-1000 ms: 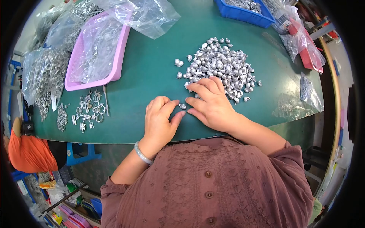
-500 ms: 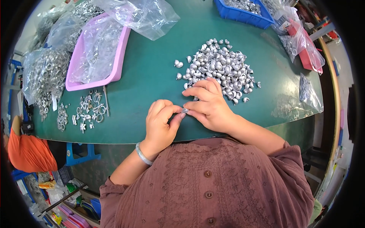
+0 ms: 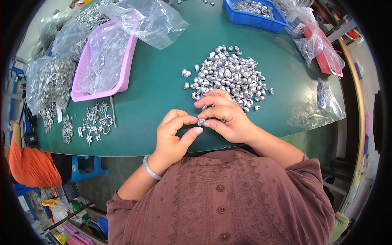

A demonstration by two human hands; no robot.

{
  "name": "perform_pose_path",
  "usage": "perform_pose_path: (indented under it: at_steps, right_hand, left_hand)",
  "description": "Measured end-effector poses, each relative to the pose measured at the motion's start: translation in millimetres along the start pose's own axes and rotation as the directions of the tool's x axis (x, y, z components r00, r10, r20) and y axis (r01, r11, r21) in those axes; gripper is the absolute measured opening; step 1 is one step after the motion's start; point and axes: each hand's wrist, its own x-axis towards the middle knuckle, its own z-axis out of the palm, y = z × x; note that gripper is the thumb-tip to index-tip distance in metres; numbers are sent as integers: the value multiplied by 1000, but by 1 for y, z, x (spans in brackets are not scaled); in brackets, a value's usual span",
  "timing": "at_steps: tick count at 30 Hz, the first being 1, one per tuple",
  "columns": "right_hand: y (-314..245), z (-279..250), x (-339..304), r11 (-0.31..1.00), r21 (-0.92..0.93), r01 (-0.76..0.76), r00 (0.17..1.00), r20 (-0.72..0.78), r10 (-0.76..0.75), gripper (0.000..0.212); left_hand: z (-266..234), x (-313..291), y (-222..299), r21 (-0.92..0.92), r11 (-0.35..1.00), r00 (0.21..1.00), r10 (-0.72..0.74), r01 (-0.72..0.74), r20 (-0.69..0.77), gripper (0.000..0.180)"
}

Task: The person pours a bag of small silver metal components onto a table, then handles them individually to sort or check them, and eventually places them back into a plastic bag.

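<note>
A small silver-grey, rounded metal piece (image 3: 201, 122) sits at the fingertips of both hands, just above the table's near edge. My right hand (image 3: 226, 118) pinches it between thumb and forefinger, with the other fingers bent. My left hand (image 3: 174, 131) touches its left side with the forefinger tip, while the left thumb stands apart below. A pale bangle is on the left wrist. Just beyond my right hand lies a heap of similar hollow, shell-shaped silver pieces (image 3: 228, 75), a few of them loose at its left.
On the green table (image 3: 159, 77), a pink basket (image 3: 126, 65) holds clear plastic, beside bags of metal rings (image 3: 51, 81). Small silver parts (image 3: 98, 118) lie nearer. Far right are a blue tray (image 3: 255, 18) and red tray (image 3: 326, 57). A person in orange (image 3: 32, 165) is at left.
My left thumb has come away from the metal piece, opening a gap below the left forefinger. The piece has turned to show a broader face. The whole view has shifted slightly.
</note>
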Motion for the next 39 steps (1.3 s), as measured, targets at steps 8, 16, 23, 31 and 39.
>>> perform_pose_path:
  at_steps: [8, 16, 23, 31, 39]
  right_hand:
    - [2, 0, 7, 996, -32, 79, 996, -37, -80, 22]
    - [4, -7, -9, 921, -387, -37, 997, -83, 5, 24]
    - [-1, -3, -3, 782, -622, -39, 998, 9, 57, 25]
    - [3, 0, -2, 792, -610, -37, 999, -16, 35, 23]
    - [4, 7, 3, 771, -635, -51, 998, -10, 58, 20]
  left_hand:
    - [-10, 10, 1, -478, 574, 747, -513, 665, 423, 18]
    - [-7, 2, 5, -778, 88, 687, -538, 622, 488, 21]
    - [-12, 8, 1, -833, -25, 688, -551, 552, 472, 19]
    - [-11, 3, 0, -834, 37, 672, -613, 550, 416, 17]
    - [-13, 0, -2, -835, 39, 683, -597, 549, 421, 17]
